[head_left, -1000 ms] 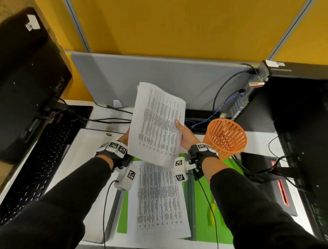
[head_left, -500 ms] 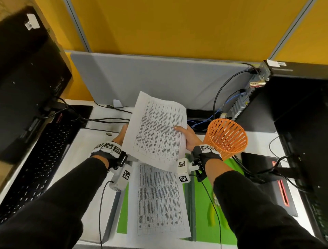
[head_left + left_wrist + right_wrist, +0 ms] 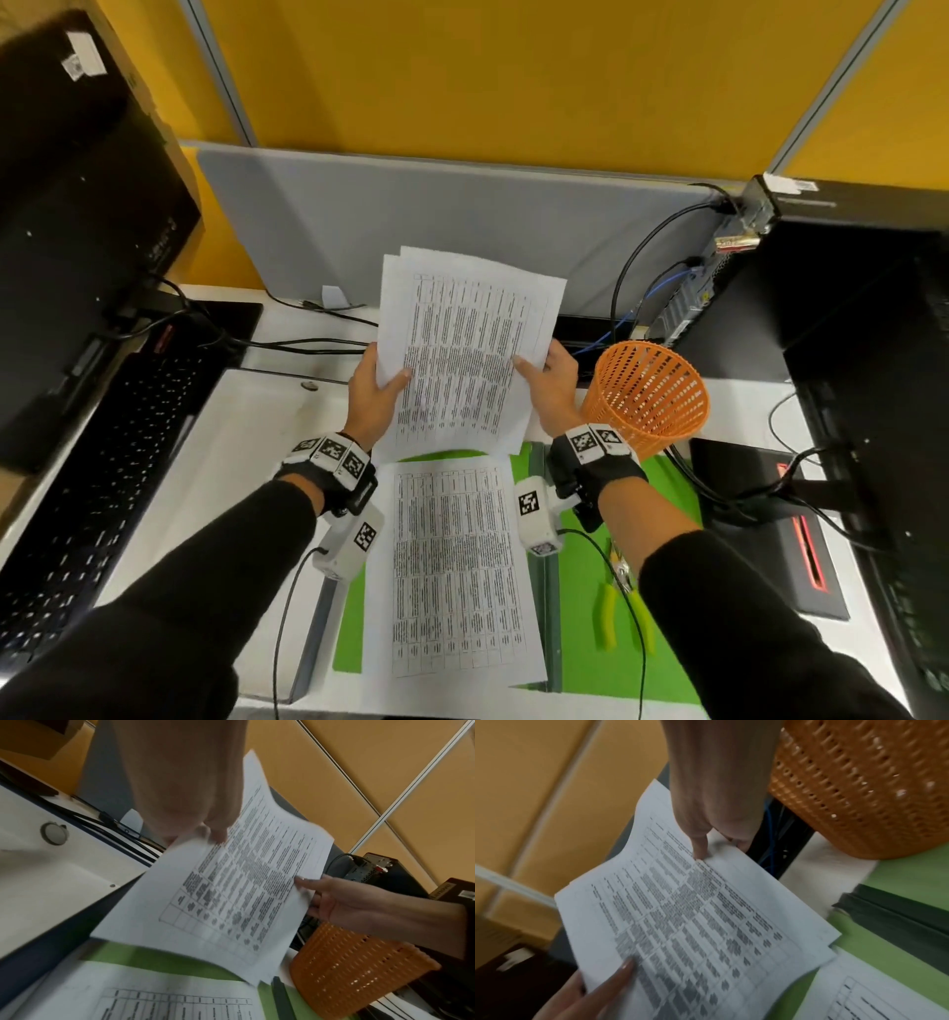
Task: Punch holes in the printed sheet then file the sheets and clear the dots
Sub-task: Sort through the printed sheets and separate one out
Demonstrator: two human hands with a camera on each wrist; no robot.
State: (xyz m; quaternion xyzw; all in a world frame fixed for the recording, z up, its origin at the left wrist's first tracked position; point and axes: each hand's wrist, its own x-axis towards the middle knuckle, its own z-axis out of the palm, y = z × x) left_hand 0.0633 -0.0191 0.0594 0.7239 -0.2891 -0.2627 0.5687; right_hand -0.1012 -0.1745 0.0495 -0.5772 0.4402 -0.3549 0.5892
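Observation:
I hold a small stack of printed sheets [image 3: 462, 354] [image 3: 244, 882] [image 3: 680, 912] in the air above the desk, tilted toward me. My left hand [image 3: 377, 393] pinches its left edge, thumb on top. My right hand [image 3: 547, 380] pinches the right edge [image 3: 700, 850]. The sheets are slightly fanned at the top corner. Below them another printed sheet [image 3: 454, 570] lies flat on an open green folder [image 3: 662, 493] with a dark spine [image 3: 550, 606]. No hole punch shows in any view.
An orange mesh basket [image 3: 649, 398] stands just right of my right hand. Yellow-handled pliers [image 3: 619, 601] lie on the folder's right half. A keyboard [image 3: 87, 488] sits at the left, black computer cases at both sides, cables along the grey partition [image 3: 411, 221].
The stack has turned from leaning left to nearly square with me and dropped lower. My left hand came out from behind it and now pinches the left edge.

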